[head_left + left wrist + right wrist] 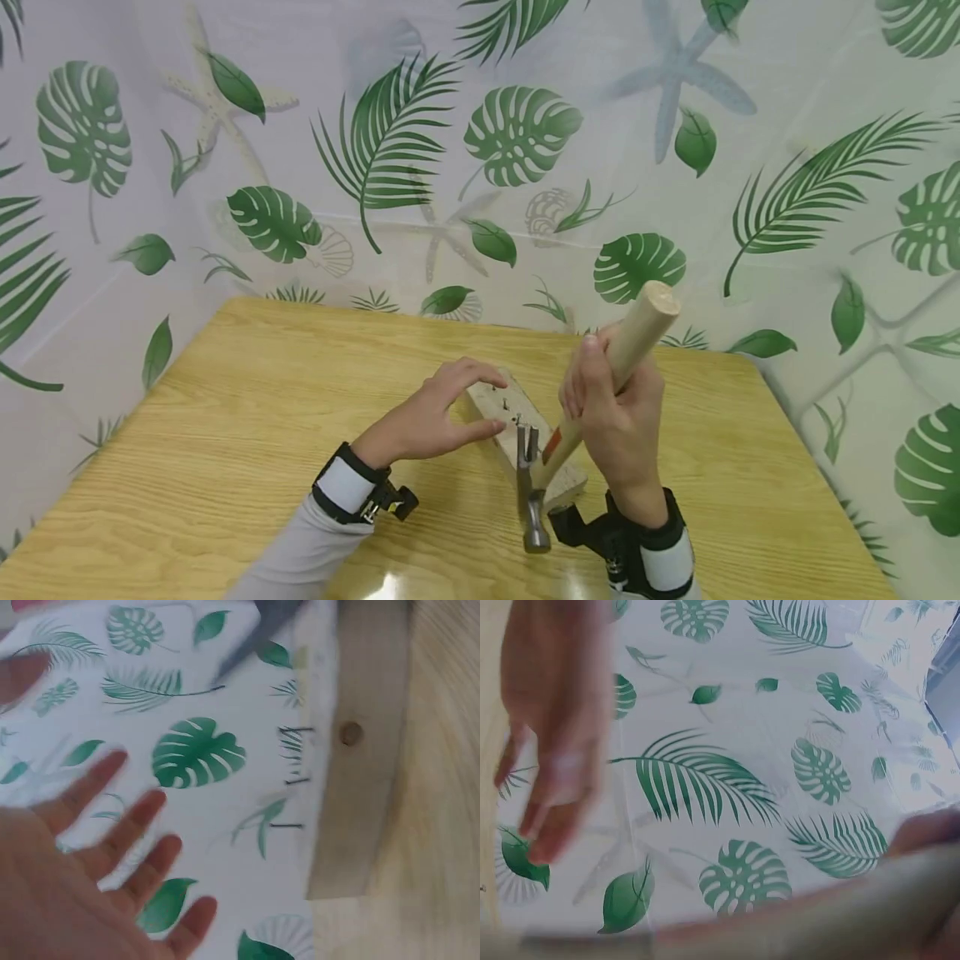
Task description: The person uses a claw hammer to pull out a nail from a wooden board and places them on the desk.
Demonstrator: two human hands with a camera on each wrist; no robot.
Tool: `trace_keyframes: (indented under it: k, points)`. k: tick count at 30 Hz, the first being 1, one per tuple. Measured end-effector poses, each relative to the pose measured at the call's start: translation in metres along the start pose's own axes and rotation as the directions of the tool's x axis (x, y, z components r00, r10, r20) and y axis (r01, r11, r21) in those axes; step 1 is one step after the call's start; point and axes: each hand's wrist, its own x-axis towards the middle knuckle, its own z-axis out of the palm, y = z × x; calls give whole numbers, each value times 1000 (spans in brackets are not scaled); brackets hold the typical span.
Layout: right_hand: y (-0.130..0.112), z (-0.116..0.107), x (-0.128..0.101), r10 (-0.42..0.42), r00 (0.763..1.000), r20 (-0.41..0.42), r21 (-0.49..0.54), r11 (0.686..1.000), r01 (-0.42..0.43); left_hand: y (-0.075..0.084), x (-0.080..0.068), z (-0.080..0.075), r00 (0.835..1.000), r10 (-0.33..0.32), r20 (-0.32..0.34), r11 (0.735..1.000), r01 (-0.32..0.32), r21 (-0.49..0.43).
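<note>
My right hand (622,421) grips the wooden handle of a claw hammer (534,492), fingers wrapped around it. The handle slants up to the right, and the steel head hangs low, claw upward, overlapping the wooden board (564,490) in the head view. Several nails (287,825) stand up from the board in a row; a round knot shows on its side in the left wrist view. With fingers spread and holding nothing, my left hand (431,421) hovers beside the board's left edge. The right wrist view catches the hammer handle (780,926) across its bottom and my blurred left hand (562,727).
The board lies on a wood-grain table (247,433). A white sheet (420,275) printed with green leaves and starfish hangs behind the table and along its sides. A black and white strap with a camera (348,483) circles each wrist.
</note>
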Motion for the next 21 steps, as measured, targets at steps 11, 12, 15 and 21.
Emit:
trace_keyframes:
  k: [11, 12, 15, 21]
  points:
    - [13, -15, 9, -48, 998, -47, 15, 999, 49, -23, -6, 29, 966, -225, 131, 934, 175, 311]
    - [15, -14, 10, -56, 997, -46, 6, 998, 56, -22, -6, 29, 966, -223, 128, 932, 173, 319]
    - [21, -12, 12, -36, 998, -45, -21, 999, 36, -21, -6, 30, 967, -222, 127, 927, 169, 334]
    - [43, -12, 32, 219, 976, -1, -82, 972, -219, -21, -8, 27, 969, -213, 122, 927, 160, 340]
